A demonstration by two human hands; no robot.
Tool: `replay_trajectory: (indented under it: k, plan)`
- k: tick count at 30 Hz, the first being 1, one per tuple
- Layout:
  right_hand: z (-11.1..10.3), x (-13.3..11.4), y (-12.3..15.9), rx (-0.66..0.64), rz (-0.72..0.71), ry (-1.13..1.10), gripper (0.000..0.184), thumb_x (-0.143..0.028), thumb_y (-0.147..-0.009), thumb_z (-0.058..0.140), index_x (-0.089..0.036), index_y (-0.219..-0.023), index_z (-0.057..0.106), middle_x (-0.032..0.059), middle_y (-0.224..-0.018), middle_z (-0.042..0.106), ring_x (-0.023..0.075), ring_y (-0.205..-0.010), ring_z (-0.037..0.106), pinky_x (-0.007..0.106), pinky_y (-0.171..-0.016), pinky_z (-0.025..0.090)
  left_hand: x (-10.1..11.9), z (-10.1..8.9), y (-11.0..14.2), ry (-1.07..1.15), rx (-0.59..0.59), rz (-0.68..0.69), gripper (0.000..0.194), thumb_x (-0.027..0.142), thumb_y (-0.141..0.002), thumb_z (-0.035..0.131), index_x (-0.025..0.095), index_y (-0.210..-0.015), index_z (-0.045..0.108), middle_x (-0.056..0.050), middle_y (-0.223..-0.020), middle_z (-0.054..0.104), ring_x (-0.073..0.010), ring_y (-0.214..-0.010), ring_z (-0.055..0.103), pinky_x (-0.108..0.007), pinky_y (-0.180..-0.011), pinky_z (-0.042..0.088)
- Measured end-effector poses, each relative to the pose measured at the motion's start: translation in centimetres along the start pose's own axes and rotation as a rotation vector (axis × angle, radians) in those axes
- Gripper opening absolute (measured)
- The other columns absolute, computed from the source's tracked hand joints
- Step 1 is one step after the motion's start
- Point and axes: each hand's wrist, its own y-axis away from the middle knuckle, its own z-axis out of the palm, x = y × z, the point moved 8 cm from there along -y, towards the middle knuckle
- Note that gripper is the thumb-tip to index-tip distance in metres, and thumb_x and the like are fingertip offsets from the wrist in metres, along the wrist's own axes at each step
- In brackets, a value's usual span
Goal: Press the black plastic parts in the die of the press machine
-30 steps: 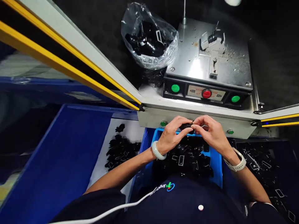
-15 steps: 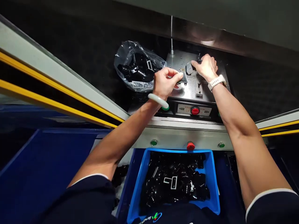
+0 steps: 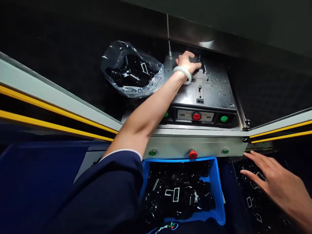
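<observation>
My left hand [image 3: 187,61], with a white bangle at the wrist, reaches onto a metal fixture plate [image 3: 214,94]. Its thumb and fingers are around a small dark part [image 3: 201,68] at a grey block [image 3: 200,76] on that plate; the hand partly hides this part. My right hand [image 3: 275,178] is at the lower right, its thumb and fingers stretched apart with nothing in them. Below it lie glossy black parts [image 3: 249,202], some with pale rectangular outlines.
A clear plastic bag [image 3: 112,79] of black parts stands left of the plate. A blue bin [image 3: 220,195] of similar parts sits in front. Red [image 3: 196,116] and green [image 3: 224,119] buttons line the machine front. Yellow-striped posts [image 3: 56,118] slant in at both sides.
My left hand has moved forward and right to the block, taking its dark part along. My right hand has left the plate and come down to the lower right. The view has shifted slightly.
</observation>
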Motion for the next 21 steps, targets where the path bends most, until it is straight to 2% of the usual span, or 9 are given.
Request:
replay_trajectory:
  k: [3,4,6,9,11,13,16,19,21]
  plan:
    - [3.7,-1.2,-0.9,-0.080,-0.018,-0.146,0.042,-0.058,-0.105,0.049,-0.035,-0.135,0.067,0.0057,-0.128,0.077,0.0292,-0.108,0.075,0.041,-0.071,0.063,2.0,-5.4,7.8,-0.080,-0.036,-0.019,0.033,0.012,-0.079,0.086,0.011,-0.109,0.072,-0.011,-0.118,0.071,-0.0233,-0.119,0.064,-0.046,-0.112,0.048]
    - [5.2,-1.4,-1.7,-0.114,-0.011,-0.182,0.037,-0.052,-0.105,0.052,-0.033,-0.132,0.068,0.0058,-0.128,0.077,0.0284,-0.111,0.074,0.040,-0.074,0.063,2.5,-7.5,11.3,-0.077,-0.059,0.001,0.026,0.008,-0.082,0.082,0.013,-0.105,0.073,-0.009,-0.115,0.073,-0.0206,-0.111,0.065,-0.041,-0.106,0.052]
    - [8.0,-1.3,-3.2,-0.186,0.022,-0.226,0.030,-0.041,-0.103,0.056,-0.028,-0.126,0.070,0.0076,-0.123,0.077,0.0284,-0.111,0.074,0.038,-0.075,0.061,2.8,-11.7,18.5,-0.057,-0.098,0.055,0.008,0.019,-0.095,0.071,0.018,-0.101,0.076,-0.006,-0.106,0.074,-0.0171,-0.089,0.067,-0.034,-0.081,0.056]
    - [11.3,-0.2,-4.3,-0.256,0.078,-0.284,0.023,-0.028,-0.098,0.060,-0.023,-0.117,0.071,0.0099,-0.115,0.076,0.0284,-0.103,0.073,0.039,-0.079,0.058,0.0,-16.6,27.8,-0.159,-0.206,-0.002,0.014,0.032,-0.100,0.067,0.024,-0.101,0.078,-0.003,-0.095,0.073,-0.0168,-0.076,0.064,-0.033,-0.071,0.053]
    - [12.5,0.6,-4.5,-0.253,0.093,-0.347,0.020,-0.024,-0.095,0.061,-0.021,-0.112,0.071,0.0102,-0.111,0.075,0.0271,-0.097,0.073,0.039,-0.083,0.056,-2.9,-18.1,31.7,-0.256,-0.326,-0.066,0.022,0.040,-0.096,0.071,0.026,-0.110,0.079,-0.006,-0.105,0.072,-0.0176,-0.073,0.062,-0.034,-0.069,0.053]
    - [13.1,1.0,-4.7,-0.238,0.096,-0.407,0.016,-0.024,-0.094,0.063,-0.020,-0.108,0.070,0.0092,-0.107,0.074,0.0252,-0.092,0.072,0.038,-0.083,0.054,-5.6,-18.7,33.7,-0.341,-0.437,-0.098,0.036,0.047,-0.092,0.074,0.027,-0.121,0.077,-0.009,-0.120,0.068,-0.0185,-0.073,0.061,-0.037,-0.073,0.055]
    - [13.5,1.5,-5.0,-0.190,0.154,-0.437,0.009,-0.024,-0.093,0.067,-0.020,-0.101,0.070,0.0065,-0.097,0.073,0.0225,-0.086,0.070,0.035,-0.080,0.052,-8.0,-18.6,34.4,-0.443,-0.516,-0.111,0.045,0.050,-0.090,0.075,0.030,-0.130,0.074,-0.011,-0.130,0.064,-0.0205,-0.077,0.062,-0.040,-0.082,0.056]
    - [13.4,1.8,-4.9,-0.121,0.257,-0.396,0.004,-0.022,-0.093,0.068,-0.021,-0.096,0.070,0.0050,-0.095,0.073,0.0210,-0.082,0.068,0.034,-0.076,0.049,-8.1,-18.5,34.3,-0.529,-0.501,-0.110,0.043,0.047,-0.092,0.074,0.030,-0.131,0.073,-0.011,-0.134,0.062,-0.0232,-0.085,0.065,-0.044,-0.091,0.054]
    - [13.0,1.3,-4.3,-0.064,0.284,-0.334,0.006,-0.023,-0.095,0.067,-0.021,-0.100,0.070,0.0068,-0.100,0.073,0.0230,-0.088,0.067,0.035,-0.075,0.048,-7.3,-18.7,34.6,-0.553,-0.442,-0.124,0.042,0.044,-0.093,0.074,0.027,-0.132,0.071,-0.013,-0.139,0.059,-0.0263,-0.094,0.067,-0.048,-0.099,0.052]
